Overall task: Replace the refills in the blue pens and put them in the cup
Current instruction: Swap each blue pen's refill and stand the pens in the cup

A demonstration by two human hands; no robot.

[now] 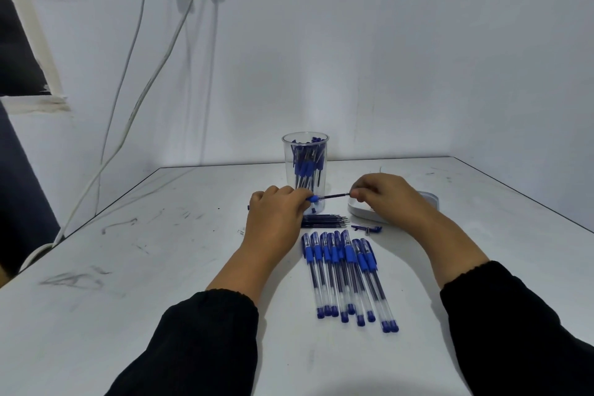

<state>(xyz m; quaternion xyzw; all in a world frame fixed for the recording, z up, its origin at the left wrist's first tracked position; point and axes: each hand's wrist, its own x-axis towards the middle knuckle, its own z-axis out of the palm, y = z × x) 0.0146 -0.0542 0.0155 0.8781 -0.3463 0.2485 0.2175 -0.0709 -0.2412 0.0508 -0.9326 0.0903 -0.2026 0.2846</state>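
At the far left, white cables [135,100] hang down the wall and drop past the edge of the scuffed white bench [128,267]. Moving in, your left hand [276,212] is curled over the blue rubber grip section of a pen [313,199], pinching it between thumb and fingertips just in front of the clear plastic cup [306,164]. That cup stands upright near the back of the bench and already holds a bunch of blue pens, caps up. From the grip section a thin dark refill [334,195] runs out to the right, and your right hand [385,199] pinches its far end, so both hands are clamped on the same pen parts, held just above the bench. Under them lies a bundle of loose dark refills [324,221], pointing left to right. Nearer you, a row of blue-gripped clear-barrelled pens [347,276] lies side by side, touching, caps away from you. Just right of the refill bundle sit small blue pen parts [366,229]. Furthest right, partly hidden behind your right hand, rests a shallow white tray [430,199].
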